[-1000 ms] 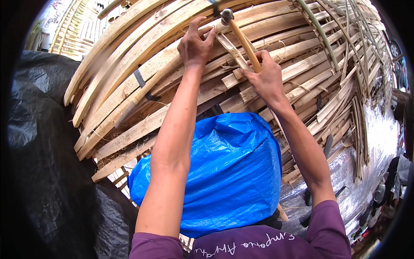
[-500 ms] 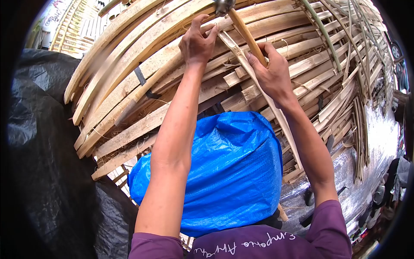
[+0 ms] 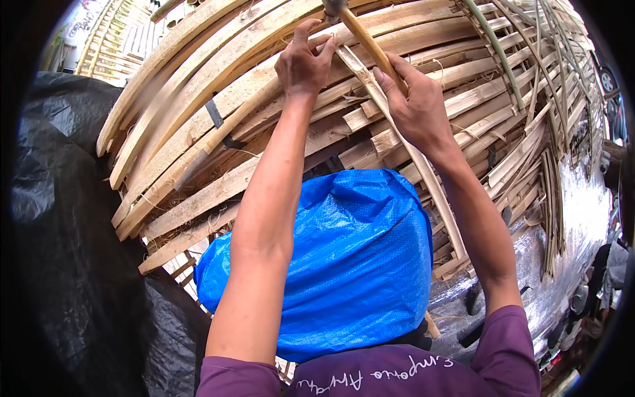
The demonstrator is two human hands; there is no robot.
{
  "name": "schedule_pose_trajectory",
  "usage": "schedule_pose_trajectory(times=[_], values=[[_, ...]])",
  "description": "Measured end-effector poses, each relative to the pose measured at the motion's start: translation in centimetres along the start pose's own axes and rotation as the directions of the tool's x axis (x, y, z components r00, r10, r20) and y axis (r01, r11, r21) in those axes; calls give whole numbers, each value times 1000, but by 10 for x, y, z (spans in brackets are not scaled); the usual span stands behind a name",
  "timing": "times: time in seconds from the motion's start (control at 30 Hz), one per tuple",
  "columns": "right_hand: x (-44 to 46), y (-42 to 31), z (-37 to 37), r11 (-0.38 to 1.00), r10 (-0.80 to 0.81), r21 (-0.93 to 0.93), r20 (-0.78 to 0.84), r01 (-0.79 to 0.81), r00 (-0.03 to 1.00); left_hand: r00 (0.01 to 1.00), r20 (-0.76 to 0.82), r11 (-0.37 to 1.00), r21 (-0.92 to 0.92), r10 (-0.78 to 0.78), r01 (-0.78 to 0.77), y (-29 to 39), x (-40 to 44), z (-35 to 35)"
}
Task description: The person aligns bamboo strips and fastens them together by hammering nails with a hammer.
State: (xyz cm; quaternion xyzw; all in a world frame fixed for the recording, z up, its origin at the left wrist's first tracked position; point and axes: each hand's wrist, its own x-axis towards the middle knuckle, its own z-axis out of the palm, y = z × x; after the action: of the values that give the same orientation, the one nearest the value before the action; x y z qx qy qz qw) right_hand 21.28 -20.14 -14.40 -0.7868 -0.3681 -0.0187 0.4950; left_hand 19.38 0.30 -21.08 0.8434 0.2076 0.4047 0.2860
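Observation:
My right hand (image 3: 418, 106) is wrapped round the wooden handle of a hammer (image 3: 364, 36). The hammer's dark metal head is at the top edge of the view, close to the fingers of my left hand (image 3: 304, 63). My left thumb and index finger are bent toward each other by the upper end of a long split bamboo strip (image 3: 423, 169); whatever they pinch is too small or hidden to make out. The strip slants from there down past my right wrist, over other slats.
A stack of curved bamboo slats (image 3: 198, 129) fills the upper view, with a knife-like blade (image 3: 192, 169) lying on it. A blue tarp (image 3: 357, 264) covers something before me. Black plastic sheeting (image 3: 79, 231) hangs at left; silvery sheeting (image 3: 582, 205) lies at right.
The hammer head has shifted slightly to the left, and my right hand has tilted with the handle. My left hand stays in nearly the same place.

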Motion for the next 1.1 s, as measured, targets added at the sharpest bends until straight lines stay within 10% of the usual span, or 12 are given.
schedule_pose_trajectory(times=[1.1], values=[[-1,-13,-1,996,78,-35,33,-77,996,1000,7,1000,-1,-16,16,1,0,-2]])
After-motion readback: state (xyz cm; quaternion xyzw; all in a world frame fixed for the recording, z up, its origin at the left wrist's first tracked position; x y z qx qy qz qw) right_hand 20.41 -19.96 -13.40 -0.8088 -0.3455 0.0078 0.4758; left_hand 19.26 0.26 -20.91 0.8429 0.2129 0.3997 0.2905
